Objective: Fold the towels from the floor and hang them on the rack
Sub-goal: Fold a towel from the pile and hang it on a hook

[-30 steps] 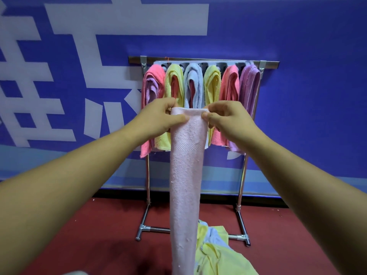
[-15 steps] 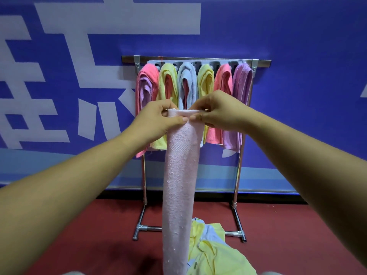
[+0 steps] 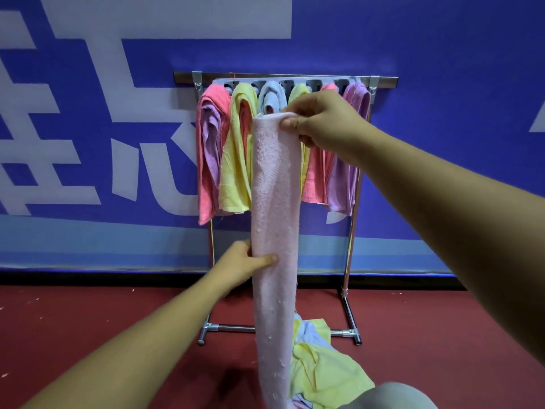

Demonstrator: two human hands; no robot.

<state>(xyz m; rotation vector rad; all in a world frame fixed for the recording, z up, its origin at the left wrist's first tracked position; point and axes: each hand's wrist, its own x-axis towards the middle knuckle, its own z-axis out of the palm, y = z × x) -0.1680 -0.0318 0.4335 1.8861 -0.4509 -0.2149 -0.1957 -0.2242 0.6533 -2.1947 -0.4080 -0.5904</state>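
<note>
We are pinching soft, limp pink towel [image 3: 275, 202] before rack [image 3: 383, 83]: right hand [image 3: 321, 122] gripping top, left hand [image 3: 244, 262] clasping middle edge.

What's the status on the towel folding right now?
Right hand pinches pink towel top. Left hand grips it midway. Rack already crowded; loose towels on floor.

towel [image 3: 275, 219] before rack [image 3: 351, 184]; towel pile [image 3: 321, 367] on floor [image 3: 88, 326]

The pink towel [image 3: 275, 219] is nubby terry cloth; the rack [image 3: 351, 231] is shiny metal tubing.
</note>
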